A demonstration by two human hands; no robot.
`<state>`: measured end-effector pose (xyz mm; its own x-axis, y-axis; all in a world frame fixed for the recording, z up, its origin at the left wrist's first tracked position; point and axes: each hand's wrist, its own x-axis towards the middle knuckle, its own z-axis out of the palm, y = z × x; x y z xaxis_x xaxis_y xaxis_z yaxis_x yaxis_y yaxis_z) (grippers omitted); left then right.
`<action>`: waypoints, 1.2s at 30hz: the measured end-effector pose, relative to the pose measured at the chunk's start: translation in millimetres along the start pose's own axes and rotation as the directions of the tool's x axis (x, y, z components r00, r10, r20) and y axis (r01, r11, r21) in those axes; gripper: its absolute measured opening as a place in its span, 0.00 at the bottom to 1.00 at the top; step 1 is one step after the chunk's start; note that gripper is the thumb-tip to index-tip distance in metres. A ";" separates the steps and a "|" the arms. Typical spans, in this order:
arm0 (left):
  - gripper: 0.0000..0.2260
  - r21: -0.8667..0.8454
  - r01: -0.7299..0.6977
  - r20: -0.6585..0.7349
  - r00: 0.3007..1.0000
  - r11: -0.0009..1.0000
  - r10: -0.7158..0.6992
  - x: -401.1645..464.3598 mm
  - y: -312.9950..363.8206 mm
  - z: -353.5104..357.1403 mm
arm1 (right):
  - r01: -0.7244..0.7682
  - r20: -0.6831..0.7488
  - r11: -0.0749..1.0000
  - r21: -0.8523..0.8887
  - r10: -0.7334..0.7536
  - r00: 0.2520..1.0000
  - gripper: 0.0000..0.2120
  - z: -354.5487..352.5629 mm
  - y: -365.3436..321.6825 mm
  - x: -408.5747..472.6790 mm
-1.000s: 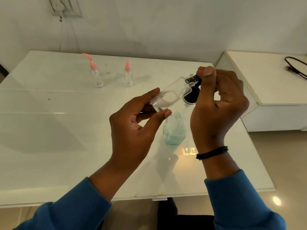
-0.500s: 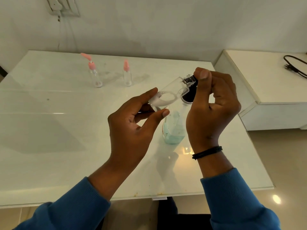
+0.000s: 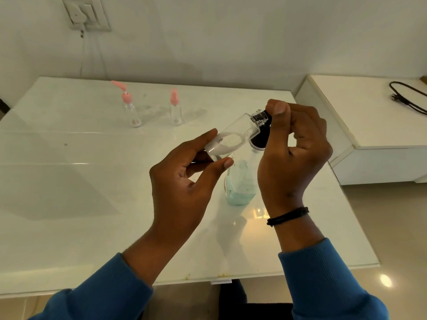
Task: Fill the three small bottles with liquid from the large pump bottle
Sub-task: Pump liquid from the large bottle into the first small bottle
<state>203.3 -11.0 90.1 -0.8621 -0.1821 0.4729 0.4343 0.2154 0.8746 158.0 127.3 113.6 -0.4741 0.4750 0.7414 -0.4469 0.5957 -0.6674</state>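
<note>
Spanning most of the view, the white glass worktop (image 3: 69, 181) carries everything, with a lower white cabinet (image 3: 369, 125) off its right edge and a black cable (image 3: 406, 95) lying on that. Both blue sleeves reach in from below. The left hand (image 3: 184, 179) has its grip clamped on the base of a clear small bottle (image 3: 233, 137), thumb and fingers pinching it, the bottle tilted with its neck up to the right and a little white liquid pooled inside. The right hand (image 3: 293, 153), a black wristband (image 3: 287, 215) on its wrist, has its grip closed on the black cap (image 3: 265, 116) at that neck. Behind the hands stands the large pump bottle (image 3: 240, 185), bluish liquid low in it. Far back stand two pink-topped small bottles (image 3: 131, 112) (image 3: 175, 110), upright and apart.
</note>
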 end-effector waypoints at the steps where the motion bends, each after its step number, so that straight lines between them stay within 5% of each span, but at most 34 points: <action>1: 0.20 -0.004 0.001 -0.002 1.000 1.000 -0.001 0.2 -0.4 0.1 | 0.007 -0.002 1.000 -0.007 -0.007 1.000 0.10 -0.7 -0.4 1.6; 36: 0.20 0.062 -0.023 -0.005 1.000 0.998 0.023 0.6 -1.9 -0.8 | 0.033 -0.015 0.999 -0.024 -0.033 0.999 0.10 0.1 0.3 1.6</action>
<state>202.2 -12.2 88.9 -0.8505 -0.1819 0.4935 0.4368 0.2786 0.8553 157.0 128.2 114.6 -0.4475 0.4645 0.7642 -0.4442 0.6261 -0.6408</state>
